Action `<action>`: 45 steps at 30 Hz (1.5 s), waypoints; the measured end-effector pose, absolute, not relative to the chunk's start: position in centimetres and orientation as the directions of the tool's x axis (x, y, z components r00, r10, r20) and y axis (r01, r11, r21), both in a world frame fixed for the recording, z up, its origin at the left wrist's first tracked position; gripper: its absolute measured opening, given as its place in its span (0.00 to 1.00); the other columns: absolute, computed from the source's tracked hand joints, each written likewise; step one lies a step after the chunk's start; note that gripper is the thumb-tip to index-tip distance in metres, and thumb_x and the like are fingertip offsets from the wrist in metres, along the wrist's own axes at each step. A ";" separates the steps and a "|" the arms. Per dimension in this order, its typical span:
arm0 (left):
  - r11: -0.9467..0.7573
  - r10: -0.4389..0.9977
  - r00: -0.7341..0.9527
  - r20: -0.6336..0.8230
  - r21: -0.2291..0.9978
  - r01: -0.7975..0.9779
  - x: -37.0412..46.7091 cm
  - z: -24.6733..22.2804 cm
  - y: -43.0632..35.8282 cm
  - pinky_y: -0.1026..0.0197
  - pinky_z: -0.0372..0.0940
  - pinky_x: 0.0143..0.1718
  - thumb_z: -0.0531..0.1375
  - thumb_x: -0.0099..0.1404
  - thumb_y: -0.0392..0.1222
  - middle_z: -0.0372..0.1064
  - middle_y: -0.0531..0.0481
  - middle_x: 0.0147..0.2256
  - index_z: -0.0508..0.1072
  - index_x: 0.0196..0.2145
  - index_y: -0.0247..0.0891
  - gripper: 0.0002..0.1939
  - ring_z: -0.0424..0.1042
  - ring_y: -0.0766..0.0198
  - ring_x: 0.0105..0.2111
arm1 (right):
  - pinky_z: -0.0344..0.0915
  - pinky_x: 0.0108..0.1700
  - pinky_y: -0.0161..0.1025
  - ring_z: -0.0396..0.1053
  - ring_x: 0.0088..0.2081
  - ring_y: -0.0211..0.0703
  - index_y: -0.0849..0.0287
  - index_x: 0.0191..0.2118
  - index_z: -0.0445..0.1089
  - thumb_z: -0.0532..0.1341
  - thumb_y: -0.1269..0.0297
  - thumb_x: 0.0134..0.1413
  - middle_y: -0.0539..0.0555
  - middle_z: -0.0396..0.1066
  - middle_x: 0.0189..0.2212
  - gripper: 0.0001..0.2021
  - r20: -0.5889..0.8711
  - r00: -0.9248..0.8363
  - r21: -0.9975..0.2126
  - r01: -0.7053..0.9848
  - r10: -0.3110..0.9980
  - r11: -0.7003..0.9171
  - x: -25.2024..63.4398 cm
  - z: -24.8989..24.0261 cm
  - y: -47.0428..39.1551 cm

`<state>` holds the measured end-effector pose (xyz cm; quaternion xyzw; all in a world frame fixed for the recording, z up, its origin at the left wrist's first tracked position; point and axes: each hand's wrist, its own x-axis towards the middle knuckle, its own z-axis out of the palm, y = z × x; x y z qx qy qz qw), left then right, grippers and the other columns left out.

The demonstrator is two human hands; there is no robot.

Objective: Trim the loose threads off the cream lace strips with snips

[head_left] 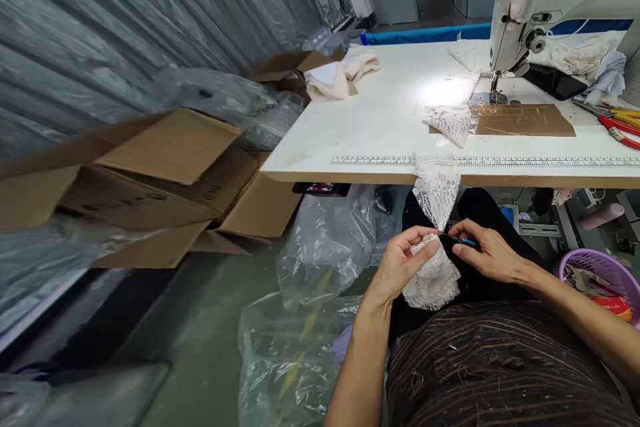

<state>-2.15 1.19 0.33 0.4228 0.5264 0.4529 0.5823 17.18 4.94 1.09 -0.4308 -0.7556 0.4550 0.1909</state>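
Over my lap, my left hand [406,259] pinches a bunched piece of white lace [433,280]. Close to its right, my right hand [484,252] is closed around a small blue-handled tool [466,241], whose dark tip meets the lace near my left fingertips. From that spot a strip of lace [436,187] runs up over the table's front edge. More lace [450,121] lies on the white table beside the needle area of the sewing machine [515,13].
A ruler strip [370,161] lines the front of the table [310,140]. Red-handled pliers [617,132] and a black phone [555,82] lie at the right. An open cardboard box [165,193] and plastic bags [325,247] are at the left. A purple basket [600,260] stands low right.
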 end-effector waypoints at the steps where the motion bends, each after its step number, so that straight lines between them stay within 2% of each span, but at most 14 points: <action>1: 0.222 0.975 0.021 -0.221 0.973 -0.066 -2.1 0.4 1.2 0.66 0.61 0.28 0.70 0.50 0.56 0.74 0.50 0.30 0.79 0.36 0.34 0.23 0.66 0.68 0.26 | 0.57 0.33 0.37 0.63 0.28 0.39 0.60 0.44 0.69 0.53 0.54 0.63 0.49 0.67 0.28 0.15 -0.096 -0.552 -0.854 0.474 0.828 0.216 17.1 1.0 5.0; 4: 0.186 0.982 -0.020 -0.187 0.982 -0.034 -2.0 0.5 1.3 0.66 0.61 0.29 0.69 0.52 0.57 0.75 0.48 0.30 0.80 0.34 0.34 0.22 0.67 0.67 0.27 | 0.58 0.34 0.37 0.64 0.29 0.40 0.59 0.40 0.71 0.43 0.55 0.68 0.51 0.67 0.27 0.22 -0.053 -0.513 -0.851 0.473 0.857 0.230 17.0 0.5 4.8; 6: 0.175 0.984 -0.028 -0.176 0.984 -0.022 -2.0 0.5 1.3 0.66 0.61 0.29 0.69 0.53 0.57 0.75 0.49 0.30 0.80 0.32 0.34 0.21 0.67 0.67 0.27 | 0.57 0.32 0.37 0.63 0.27 0.40 0.59 0.39 0.72 0.41 0.53 0.69 0.51 0.66 0.25 0.25 -0.038 -0.505 -0.838 0.486 0.862 0.248 17.0 0.2 4.7; 14: 0.132 0.991 -0.019 -0.132 0.990 0.044 -1.8 0.6 1.4 0.67 0.60 0.27 0.67 0.55 0.52 0.72 0.51 0.26 0.79 0.30 0.35 0.16 0.66 0.67 0.27 | 0.50 0.28 0.35 0.57 0.23 0.36 0.59 0.30 0.67 0.47 0.55 0.67 0.48 0.62 0.21 0.19 0.013 -0.539 -0.793 0.508 0.842 0.337 15.5 0.1 5.3; 20: 0.160 0.987 -0.031 -0.159 0.987 0.034 -1.8 0.8 1.3 0.67 0.60 0.27 0.67 0.54 0.52 0.72 0.52 0.25 0.77 0.29 0.34 0.16 0.65 0.68 0.25 | 0.51 0.28 0.35 0.56 0.24 0.36 0.58 0.31 0.64 0.45 0.51 0.67 0.47 0.59 0.21 0.20 -0.025 -0.493 -0.876 0.430 0.870 0.218 15.2 -0.3 5.0; 22: 0.202 0.979 -0.018 -0.202 0.979 0.011 -1.7 0.7 1.0 0.67 0.60 0.26 0.67 0.55 0.53 0.72 0.52 0.25 0.76 0.30 0.34 0.17 0.65 0.68 0.24 | 0.54 0.28 0.34 0.57 0.26 0.36 0.58 0.33 0.62 0.46 0.47 0.66 0.47 0.59 0.23 0.20 -0.068 -0.544 -0.930 0.338 0.836 0.145 15.5 -0.4 4.4; 24: 0.250 0.968 0.007 -0.250 0.968 0.009 -1.7 0.3 0.5 0.66 0.61 0.26 0.65 0.57 0.54 0.73 0.50 0.26 0.75 0.33 0.34 0.18 0.68 0.67 0.24 | 0.54 0.27 0.33 0.56 0.25 0.35 0.57 0.35 0.59 0.52 0.45 0.61 0.44 0.57 0.23 0.18 -0.142 -0.629 -0.956 0.287 0.765 0.058 15.8 -0.5 3.5; 27: 0.213 0.977 -0.034 -0.211 0.955 0.205 -2.0 -1.2 -0.2 0.62 0.66 0.30 0.60 0.62 0.51 0.75 0.48 0.30 0.73 0.36 0.36 0.14 0.72 0.62 0.29 | 0.52 0.25 0.32 0.53 0.21 0.33 0.56 0.36 0.57 0.60 0.54 0.55 0.41 0.54 0.21 0.13 -0.206 -0.667 -0.929 0.363 0.716 0.071 16.1 -1.1 2.4; 30: 0.038 0.997 -0.071 0.002 0.830 0.557 -2.8 -3.7 -0.8 0.55 0.68 0.43 0.61 0.62 0.45 0.75 0.46 0.38 0.73 0.42 0.39 0.12 0.74 0.56 0.40 | 0.55 0.28 0.34 0.56 0.23 0.33 0.56 0.35 0.59 0.61 0.61 0.51 0.45 0.61 0.27 0.10 -0.068 -0.550 -0.871 0.440 0.833 0.219 16.2 -1.8 2.7; 33: -0.117 0.987 0.012 0.163 0.650 0.751 -3.8 -6.6 -1.3 0.46 0.65 0.52 0.61 0.62 0.44 0.69 0.42 0.50 0.71 0.51 0.41 0.18 0.70 0.50 0.51 | 0.57 0.28 0.35 0.57 0.23 0.34 0.57 0.34 0.60 0.60 0.54 0.52 0.48 0.63 0.28 0.13 0.076 -0.306 -0.882 0.424 0.949 0.207 16.2 -1.8 4.7; 36: -0.152 0.980 0.048 0.195 0.565 0.811 -4.5 -8.3 -1.7 0.42 0.64 0.54 0.60 0.64 0.46 0.64 0.40 0.56 0.69 0.55 0.42 0.21 0.67 0.47 0.54 | 0.56 0.26 0.35 0.56 0.21 0.35 0.59 0.41 0.64 0.61 0.46 0.50 0.44 0.59 0.21 0.21 0.066 -0.146 -0.943 0.314 0.987 0.110 15.7 -1.1 7.2; 38: -0.149 0.979 0.034 0.202 0.586 0.797 -4.8 -8.4 -1.7 0.41 0.63 0.55 0.60 0.65 0.48 0.63 0.40 0.57 0.68 0.56 0.43 0.22 0.66 0.47 0.56 | 0.55 0.24 0.34 0.54 0.20 0.35 0.61 0.43 0.67 0.61 0.42 0.47 0.43 0.58 0.18 0.27 0.055 -0.130 -0.967 0.239 0.990 0.085 15.3 -0.5 8.4; 41: -0.151 0.973 -0.021 0.229 0.708 0.690 -4.7 -7.1 -1.2 0.43 0.62 0.58 0.60 0.65 0.51 0.64 0.40 0.57 0.69 0.55 0.42 0.23 0.65 0.50 0.58 | 0.52 0.22 0.34 0.52 0.20 0.34 0.61 0.32 0.69 0.60 0.36 0.46 0.44 0.56 0.17 0.27 0.072 -0.127 -0.980 0.177 0.989 0.094 14.6 0.0 8.9; 45: -0.085 0.986 -0.110 0.125 0.945 0.316 -3.6 -4.5 0.3 0.48 0.60 0.59 0.62 0.60 0.60 0.68 0.39 0.55 0.71 0.53 0.39 0.29 0.67 0.50 0.57 | 0.52 0.22 0.33 0.51 0.20 0.33 0.60 0.28 0.66 0.60 0.42 0.52 0.46 0.56 0.17 0.22 0.101 -0.277 -0.974 0.168 0.956 0.152 14.2 0.3 6.6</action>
